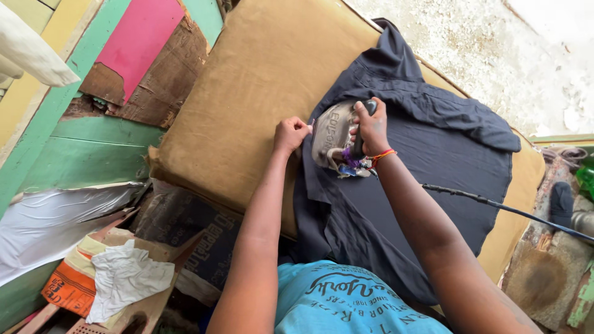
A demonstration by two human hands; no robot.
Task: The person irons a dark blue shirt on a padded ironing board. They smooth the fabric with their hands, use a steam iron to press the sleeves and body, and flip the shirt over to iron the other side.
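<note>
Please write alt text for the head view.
The right hand grips a worn grey metal clothes iron on a dark navy fabric garment, while the left hand pinches the cloth's edge, over a tan padded ironing surface.

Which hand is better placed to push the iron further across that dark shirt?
The right hand: it already grips the iron by its handle. The left hand pinches the dark shirt beside it.

Painted plank wall [86, 148], tan padded table [247, 93], perhaps concrete floor [495, 49]
</note>
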